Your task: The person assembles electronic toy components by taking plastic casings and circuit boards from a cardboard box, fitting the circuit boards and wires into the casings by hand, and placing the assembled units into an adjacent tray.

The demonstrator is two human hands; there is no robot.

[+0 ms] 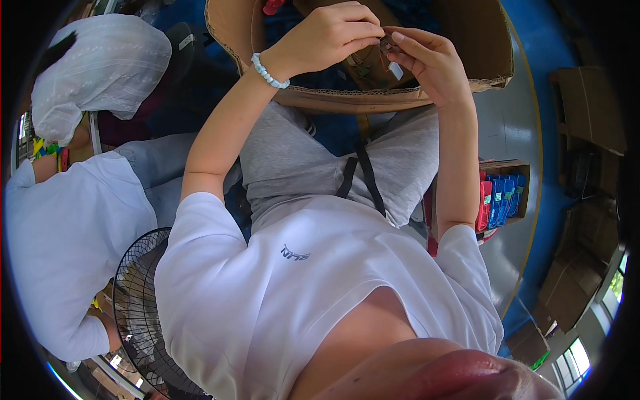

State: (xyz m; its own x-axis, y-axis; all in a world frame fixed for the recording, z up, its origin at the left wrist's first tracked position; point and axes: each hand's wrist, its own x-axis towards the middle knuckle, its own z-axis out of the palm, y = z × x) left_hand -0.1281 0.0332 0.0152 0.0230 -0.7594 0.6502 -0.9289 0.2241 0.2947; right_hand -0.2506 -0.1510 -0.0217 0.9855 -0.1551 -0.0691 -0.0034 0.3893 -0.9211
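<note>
Over a big open cardboard box (373, 102), my two hands meet at a small dark, metallic-looking piece (387, 45) whose kind is too small to make out. My left hand (333, 33), with a pale bead bracelet at its wrist, pinches it from the left between thumb and fingers. From the other side my right hand (433, 63) grips it with bent fingers. A small white tag (396, 70) hangs beneath, beside the right fingers. The fingers partly cover the piece.
Inside the box lie dark blue material and a red object (272, 7). A carton of red and blue packs (500, 200) stands right of my legs. A black fan (140, 307) is close on my left, where co-workers in white (73, 247) sit. Brown cartons (590, 107) line the right.
</note>
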